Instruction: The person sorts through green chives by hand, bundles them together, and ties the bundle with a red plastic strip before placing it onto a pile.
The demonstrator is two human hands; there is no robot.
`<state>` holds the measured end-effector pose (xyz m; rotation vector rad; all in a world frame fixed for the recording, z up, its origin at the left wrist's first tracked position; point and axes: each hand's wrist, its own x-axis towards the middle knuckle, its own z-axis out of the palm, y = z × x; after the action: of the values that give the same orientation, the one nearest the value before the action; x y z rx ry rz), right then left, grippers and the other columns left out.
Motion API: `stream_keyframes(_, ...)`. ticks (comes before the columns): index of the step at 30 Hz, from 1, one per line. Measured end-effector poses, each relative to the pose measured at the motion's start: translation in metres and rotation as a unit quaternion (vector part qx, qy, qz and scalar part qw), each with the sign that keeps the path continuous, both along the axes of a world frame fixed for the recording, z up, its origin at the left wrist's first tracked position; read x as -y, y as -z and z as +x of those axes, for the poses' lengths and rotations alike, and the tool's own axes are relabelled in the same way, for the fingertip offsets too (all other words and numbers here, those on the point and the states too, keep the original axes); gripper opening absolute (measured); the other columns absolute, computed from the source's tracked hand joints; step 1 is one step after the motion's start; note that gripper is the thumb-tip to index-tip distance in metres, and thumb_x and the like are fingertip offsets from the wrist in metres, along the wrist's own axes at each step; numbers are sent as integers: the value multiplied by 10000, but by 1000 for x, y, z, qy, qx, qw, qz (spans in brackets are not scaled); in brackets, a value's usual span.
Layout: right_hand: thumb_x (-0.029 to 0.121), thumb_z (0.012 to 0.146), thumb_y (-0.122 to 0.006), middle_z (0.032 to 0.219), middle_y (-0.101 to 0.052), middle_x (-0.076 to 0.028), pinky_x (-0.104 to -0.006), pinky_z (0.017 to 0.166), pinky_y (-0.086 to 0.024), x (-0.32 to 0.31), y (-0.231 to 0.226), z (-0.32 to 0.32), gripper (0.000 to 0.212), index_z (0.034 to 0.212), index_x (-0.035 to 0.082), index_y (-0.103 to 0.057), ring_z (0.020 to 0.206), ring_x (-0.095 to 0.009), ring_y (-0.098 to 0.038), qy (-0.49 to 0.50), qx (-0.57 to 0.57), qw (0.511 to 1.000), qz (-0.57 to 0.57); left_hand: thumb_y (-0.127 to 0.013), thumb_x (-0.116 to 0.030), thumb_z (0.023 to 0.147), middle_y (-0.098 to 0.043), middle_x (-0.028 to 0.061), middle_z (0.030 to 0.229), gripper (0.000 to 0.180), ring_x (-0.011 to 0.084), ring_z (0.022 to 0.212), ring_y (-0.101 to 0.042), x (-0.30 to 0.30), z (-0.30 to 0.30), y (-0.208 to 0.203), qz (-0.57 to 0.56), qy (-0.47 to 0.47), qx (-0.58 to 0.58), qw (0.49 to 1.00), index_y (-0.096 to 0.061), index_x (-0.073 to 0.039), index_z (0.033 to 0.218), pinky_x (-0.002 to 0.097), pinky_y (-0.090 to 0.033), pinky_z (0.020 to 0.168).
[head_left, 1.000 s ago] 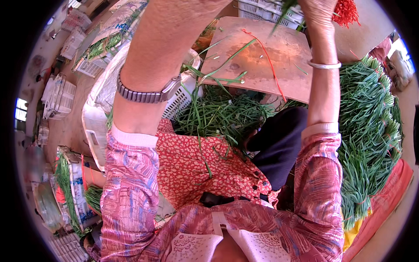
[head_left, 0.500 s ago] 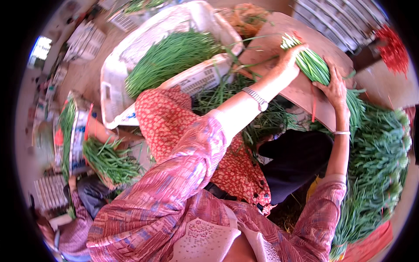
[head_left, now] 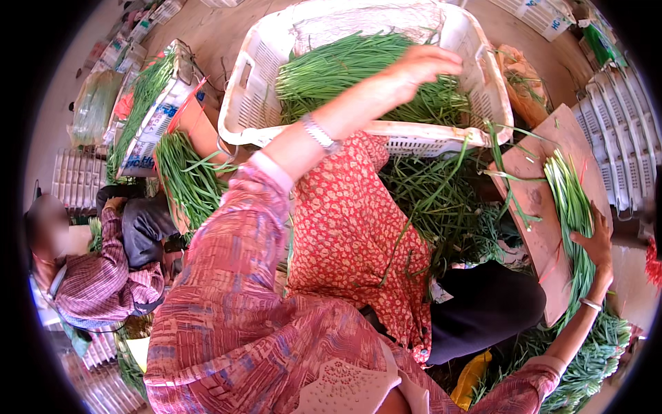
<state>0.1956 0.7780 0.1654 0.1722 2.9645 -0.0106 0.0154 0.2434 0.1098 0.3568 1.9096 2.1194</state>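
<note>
My left hand [head_left: 422, 65] reaches over a white plastic crate [head_left: 252, 103], its fingers stretched out with nothing in them. Below it, long green garlic chives [head_left: 338, 65] lie in the crate. On the right, my right hand [head_left: 594, 241] grips a bunch of garlic chives [head_left: 569, 190], thumb across the stems and fingers along the far side. That bunch lies on a brown board [head_left: 541, 159] with its pale ends pointing away from me. Thin red ties [head_left: 552, 265] show beside the bunch.
Loose green leaves [head_left: 441, 207] heap between crate and board. More chives [head_left: 593, 359] are piled at the lower right. An orange bag [head_left: 524, 83] stands behind the board, beside white slatted crates [head_left: 620, 131]. A co-worker [head_left: 103, 276] sits at the left near chives [head_left: 183, 179].
My left hand has left the bunch and swung left over the crate. My right hand stays on the bunch. The view has turned, so the crate sits nearer the middle.
</note>
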Motion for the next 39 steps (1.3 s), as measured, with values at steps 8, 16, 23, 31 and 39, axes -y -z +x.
stream_keyframes(8,288,762,-798,1450,-470,-169,-422,1142,-321,288,-30,-151,851,1470,62,-382,1372,-333,-409,-296,-76,946,-105,-723,-277,822,-694,65,1071,320,169,1070,-587,308,0,78,-129,-399,-40,907,-716,-73,1068,314,-405,971)
stream_keyframes(16,527,655,-843,1561,-313,-135,-497,1188,-255,567,112,-259,1201,1554,129,-152,1444,-288,-299,-418,-9,908,-36,-625,-507,877,-581,140,1287,619,219,1252,-468,344,13,80,-243,-418,-33,875,-574,-40,1280,329,-275,1109)
stream_keyframes(23,601,626,-824,1590,-237,-110,-548,1195,-203,678,223,-330,1261,1561,133,-120,1465,-294,-235,-458,38,884,-85,-619,-440,900,-615,100,1208,460,210,1267,-458,320,11,57,-238,-432,22,870,-626,-113,1223,345,-260,1120)
stream_keyframes(31,815,634,-662,1562,-270,-157,-560,1187,-187,715,276,-361,1285,1568,131,-103,1446,-329,-258,-499,78,862,-39,-617,-364,921,-679,61,1104,403,145,1109,-568,336,-5,81,-205,-440,9,874,-635,-56,1181,320,-340,1031)
stream_keyframes(39,645,609,-804,1135,-530,-129,-446,978,-383,685,302,-292,1181,1535,138,-276,1089,-273,-505,-579,-65,811,-56,-586,-338,948,-685,89,1137,424,160,1113,-594,338,-3,78,-245,-399,4,883,-604,-22,1230,323,-375,1021)
